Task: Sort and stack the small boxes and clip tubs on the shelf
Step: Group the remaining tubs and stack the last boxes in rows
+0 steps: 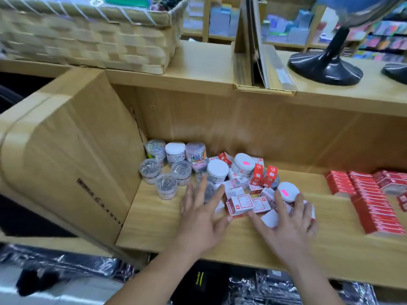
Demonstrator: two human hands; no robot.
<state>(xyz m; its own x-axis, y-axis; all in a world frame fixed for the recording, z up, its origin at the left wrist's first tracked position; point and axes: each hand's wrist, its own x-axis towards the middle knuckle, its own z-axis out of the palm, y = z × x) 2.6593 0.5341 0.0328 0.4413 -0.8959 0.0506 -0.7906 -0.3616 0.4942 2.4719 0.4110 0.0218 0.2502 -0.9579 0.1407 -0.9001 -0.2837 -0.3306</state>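
Your left hand lies open with its fingers spread and straight, holding nothing, the fingertips touching the left side of the loose heap of small boxes in the middle of the shelf. Your right hand is splayed just as wide, fingers resting on the heap's right side beside a white-lidded tub with a pink sticker. The clip tubs cluster in the shelf's back left corner, against a cardboard carton. Red boxes lie in neat rows at the right end
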